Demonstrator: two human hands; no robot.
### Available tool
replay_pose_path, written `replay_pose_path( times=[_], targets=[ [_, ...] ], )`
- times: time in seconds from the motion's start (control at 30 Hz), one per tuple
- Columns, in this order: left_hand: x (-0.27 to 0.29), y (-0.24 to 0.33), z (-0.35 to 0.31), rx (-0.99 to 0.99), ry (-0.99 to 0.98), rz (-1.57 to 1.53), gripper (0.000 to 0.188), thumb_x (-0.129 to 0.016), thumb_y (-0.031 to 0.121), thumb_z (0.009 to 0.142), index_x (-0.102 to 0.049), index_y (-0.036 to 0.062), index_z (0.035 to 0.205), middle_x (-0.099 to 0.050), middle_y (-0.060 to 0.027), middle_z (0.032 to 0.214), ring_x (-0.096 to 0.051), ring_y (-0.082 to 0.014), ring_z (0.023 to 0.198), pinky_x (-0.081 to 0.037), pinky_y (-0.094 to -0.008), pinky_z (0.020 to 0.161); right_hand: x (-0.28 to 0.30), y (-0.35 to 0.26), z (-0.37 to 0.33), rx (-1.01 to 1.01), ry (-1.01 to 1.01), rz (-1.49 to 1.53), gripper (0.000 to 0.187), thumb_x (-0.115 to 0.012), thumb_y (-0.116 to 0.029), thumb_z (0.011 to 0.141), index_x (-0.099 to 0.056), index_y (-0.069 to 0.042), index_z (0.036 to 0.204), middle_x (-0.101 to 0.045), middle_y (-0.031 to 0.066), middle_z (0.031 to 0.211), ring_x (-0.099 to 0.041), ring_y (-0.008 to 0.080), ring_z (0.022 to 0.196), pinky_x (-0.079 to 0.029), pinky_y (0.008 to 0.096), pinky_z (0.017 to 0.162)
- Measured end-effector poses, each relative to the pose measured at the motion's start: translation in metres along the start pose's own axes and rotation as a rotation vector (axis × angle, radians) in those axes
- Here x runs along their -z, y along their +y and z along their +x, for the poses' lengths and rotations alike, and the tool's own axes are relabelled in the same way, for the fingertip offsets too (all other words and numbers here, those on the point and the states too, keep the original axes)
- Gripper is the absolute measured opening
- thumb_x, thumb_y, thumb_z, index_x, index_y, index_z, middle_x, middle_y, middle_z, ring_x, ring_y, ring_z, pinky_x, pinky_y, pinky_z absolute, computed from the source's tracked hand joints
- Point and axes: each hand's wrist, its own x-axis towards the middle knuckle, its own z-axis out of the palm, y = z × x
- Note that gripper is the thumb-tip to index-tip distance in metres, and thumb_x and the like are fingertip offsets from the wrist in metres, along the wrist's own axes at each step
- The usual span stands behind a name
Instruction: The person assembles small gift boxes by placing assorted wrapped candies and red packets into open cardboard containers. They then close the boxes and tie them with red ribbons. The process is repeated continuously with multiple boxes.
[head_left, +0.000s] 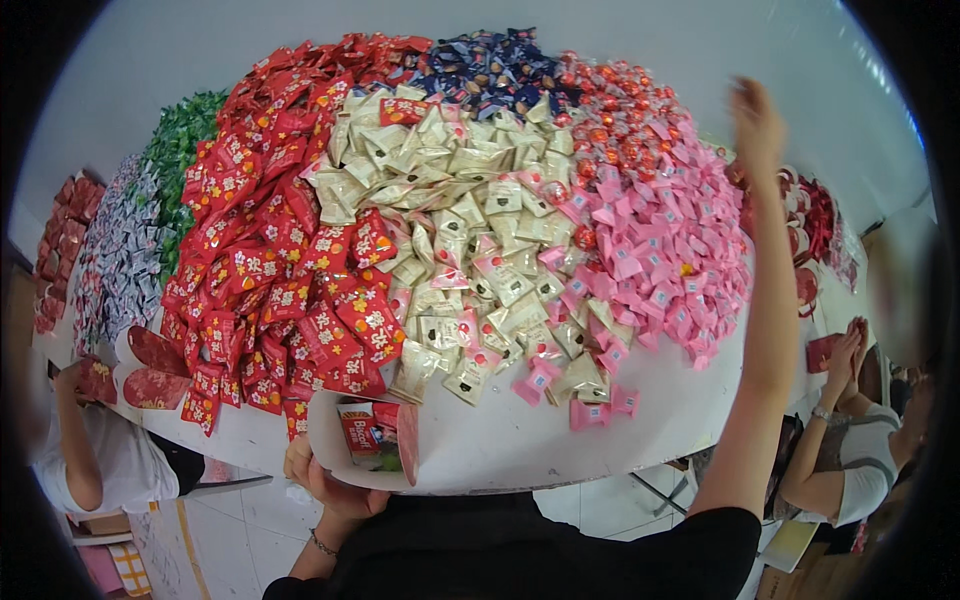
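My left hand (322,484) holds a small red open box (375,436) at the near edge of the white table (520,440); a wrapped packet sits inside it. My right hand (757,125) is raised over the far right of the table, above the pink wrapped candies (660,250), blurred, so I cannot tell whether it holds anything. Piles of wrapped sweets cover the table: red packets (270,250) at left, beige packets (450,210) in the middle, red round candies (620,110) and dark blue ones (490,65) at the back.
Green (185,140) and silver-blue candy piles (120,260) lie at the far left. A person in white (95,455) sits at the left edge holding red boxes. Another person (850,440) sits at the right with hands raised. More red boxes (815,215) lie far right.
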Motion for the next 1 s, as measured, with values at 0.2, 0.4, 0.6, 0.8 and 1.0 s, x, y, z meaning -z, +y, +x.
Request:
replay_pose_path(
  times=[0.2, 0.4, 0.6, 0.8, 1.0],
  targets=[
    [-0.005, -0.003, -0.007, 0.012, 0.08, 0.001, 0.074, -0.053, 0.054, 0.079, -0.031, 0.0042, 0.128, -0.044, -0.0191, 0.116, -0.045, -0.0327, 0.102, -0.034, -0.0473, 0.088, -0.223, -0.09, 0.031, -0.259, -0.837, -0.273, 0.029, -0.062, -0.025, 0.078, -0.069, -0.003, 0.096, -0.068, 0.0198, 0.092, -0.066, 0.0317, 0.09, -0.052, 0.0409, 0.08],
    [-0.01, -0.006, -0.01, -0.021, 0.221, 0.02, 0.058, -0.057, 0.046, 0.081, -0.037, 0.0067, 0.118, -0.051, -0.0134, 0.108, -0.046, -0.0284, 0.096, -0.038, -0.0432, 0.083, -0.29, -0.071, 0.004, -0.456, -0.538, -0.298, 0.033, -0.065, -0.025, 0.075, -0.068, -0.004, 0.1, -0.064, 0.021, 0.107, -0.062, 0.0371, 0.101, -0.051, 0.0443, 0.084],
    [-0.012, -0.013, -0.027, -0.057, 0.246, -0.027, 0.051, -0.057, 0.044, 0.083, -0.039, 0.0083, 0.115, -0.052, -0.0109, 0.108, -0.045, -0.0265, 0.097, -0.04, -0.0424, 0.083, -0.298, -0.015, -0.004, -0.458, -0.459, -0.123, 0.056, -0.071, -0.039, 0.069, -0.058, -0.01, 0.115, -0.065, 0.0157, 0.108, -0.058, 0.0339, 0.108, -0.041, 0.0472, 0.091],
    [-0.017, -0.017, -0.016, -0.144, 0.281, -0.042, 0.045, -0.058, 0.042, 0.084, -0.042, 0.01, 0.111, -0.054, -0.0083, 0.107, -0.045, -0.0246, 0.097, -0.041, -0.0415, 0.083, -0.286, -0.122, 0.031, -0.115, -0.135, 0.205, 0.039, -0.061, -0.029, 0.072, -0.063, -0.003, 0.1, -0.066, 0.0181, 0.098, -0.061, 0.0355, 0.095, -0.046, 0.0433, 0.084],
    [0.003, -0.026, -0.037, -0.139, 0.02, -0.115, 0.046, -0.063, 0.031, 0.083, -0.035, 0.0097, 0.113, -0.047, -0.0063, 0.111, -0.04, -0.0248, 0.103, -0.037, -0.0405, 0.088, -0.385, -0.185, 0.052, 0.19, -0.499, -0.143, 0.037, -0.057, -0.028, 0.074, -0.065, -0.005, 0.102, -0.064, 0.0176, 0.106, -0.058, 0.0351, 0.103, -0.047, 0.041, 0.088]
  ],
)
